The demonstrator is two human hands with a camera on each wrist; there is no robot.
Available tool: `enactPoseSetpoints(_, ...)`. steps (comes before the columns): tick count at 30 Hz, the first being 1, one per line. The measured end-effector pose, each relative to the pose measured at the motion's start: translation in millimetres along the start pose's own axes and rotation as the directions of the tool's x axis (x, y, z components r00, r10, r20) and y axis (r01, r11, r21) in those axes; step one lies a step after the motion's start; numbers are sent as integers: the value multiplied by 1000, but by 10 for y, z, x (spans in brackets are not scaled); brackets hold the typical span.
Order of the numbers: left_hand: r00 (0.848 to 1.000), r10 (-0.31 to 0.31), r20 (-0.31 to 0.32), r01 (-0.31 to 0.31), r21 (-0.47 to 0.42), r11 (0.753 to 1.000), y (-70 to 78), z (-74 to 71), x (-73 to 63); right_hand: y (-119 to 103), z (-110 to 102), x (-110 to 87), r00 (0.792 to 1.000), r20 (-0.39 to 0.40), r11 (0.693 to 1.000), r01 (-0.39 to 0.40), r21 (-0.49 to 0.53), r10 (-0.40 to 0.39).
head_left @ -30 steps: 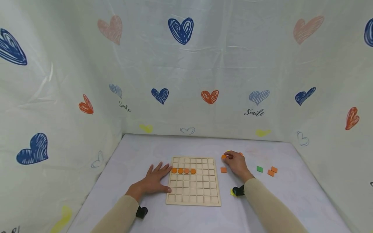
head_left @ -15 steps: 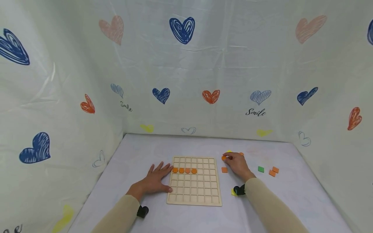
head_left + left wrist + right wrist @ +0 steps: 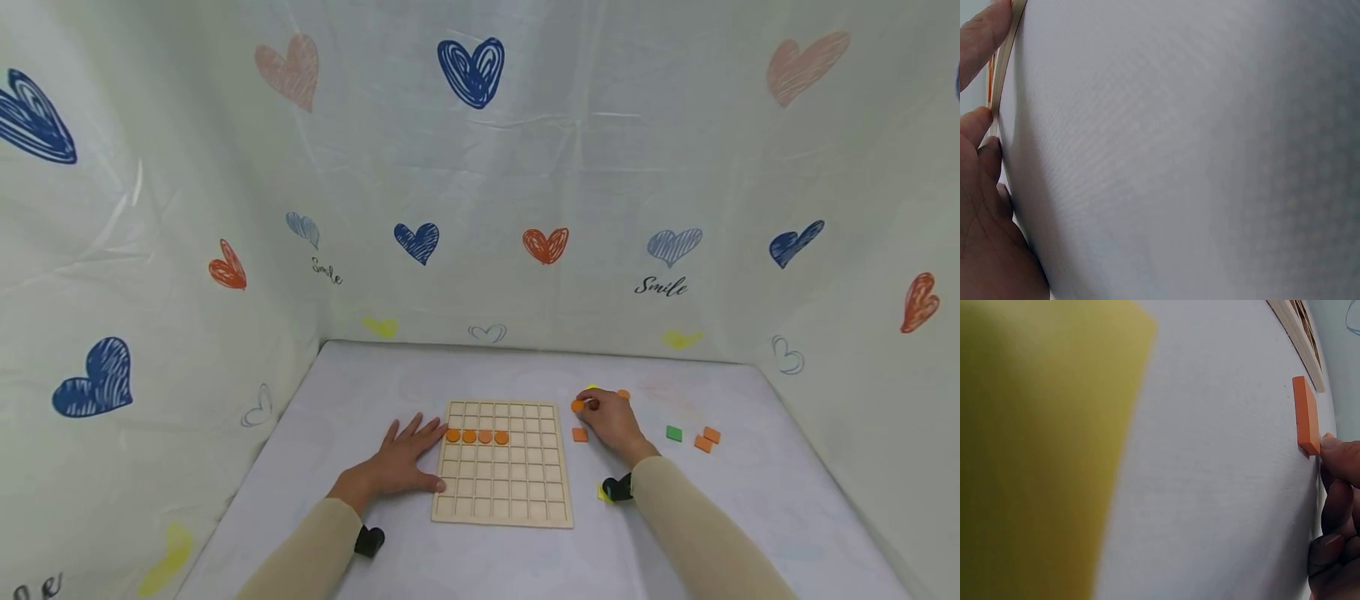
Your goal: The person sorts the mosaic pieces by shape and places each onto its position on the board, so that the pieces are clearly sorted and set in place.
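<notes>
Pale wooden grid board [image 3: 502, 490] lying flat on white-clothed table [image 3: 390, 375], centre of work area; taken as clock centre, 12 at the far side. Board braced at 9 o'clock by left hand [image 3: 401, 465]: fingers spread and extended, nothing grasped, edge touched by thumb and fingertips. Round orange disc [image 3: 577, 406] pinched at the fingertips of right hand [image 3: 611, 418], at 2 o'clock, off the board; whether it is lifted clear of the cloth cannot be told. Row of four orange discs [image 3: 485, 437], one paler, set side by side in the third row from the far edge, starting at the 9 o'clock side.

Flat orange square tile [image 3: 580, 435] lying between board and right hand, also near 2 o'clock. Green tile [image 3: 674, 433] and pair of orange tiles [image 3: 702, 444] farther out, between 2 and 3. Yellow piece [image 3: 603, 493] partly covered by black wrist camera [image 3: 619, 488], between 3 and 4; its shape is unclear.

Risks, as judged: pinched disc could be dropped if the fingertip hold is too slight. Orange square tile could be knocked by a low sweep toward the board. Yellow piece could be dragged by wrist camera if the forearm is slid. Row could be jolted out of line if the board is shoved by left hand.
</notes>
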State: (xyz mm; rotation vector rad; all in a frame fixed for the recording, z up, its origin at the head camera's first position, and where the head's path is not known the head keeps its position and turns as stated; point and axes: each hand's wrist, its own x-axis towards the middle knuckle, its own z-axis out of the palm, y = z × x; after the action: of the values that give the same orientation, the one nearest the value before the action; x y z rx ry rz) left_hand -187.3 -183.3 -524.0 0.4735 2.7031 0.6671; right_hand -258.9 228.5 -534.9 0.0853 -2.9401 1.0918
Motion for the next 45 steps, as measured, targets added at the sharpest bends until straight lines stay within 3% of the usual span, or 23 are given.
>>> enactPoseSetpoints(5,1000,-2,1,2,1,1000,-14,24,11,27,18,-18,1000,-13,1000,-11,29,12)
enactPoseSetpoints(18,1000,-5,-1,5,4,1000,-1,15,23,-7,14,-85,1000,-17,974,-10,228,14)
enactPoseSetpoints(30,1000,-1,1,1,-1,1000,-21,17,32,-275,140,-187,999,39,934,-2,358,-13)
enactPoseSetpoints(39,1000,-17,0,17,20,1000,1,29,41,-463,320,-271,999,49,924,-1,382,-20)
enactPoseSetpoints(45,1000,-13,2,13,16,1000,10,20,36,-579,439,-339,993,74,925,57,376,-91)
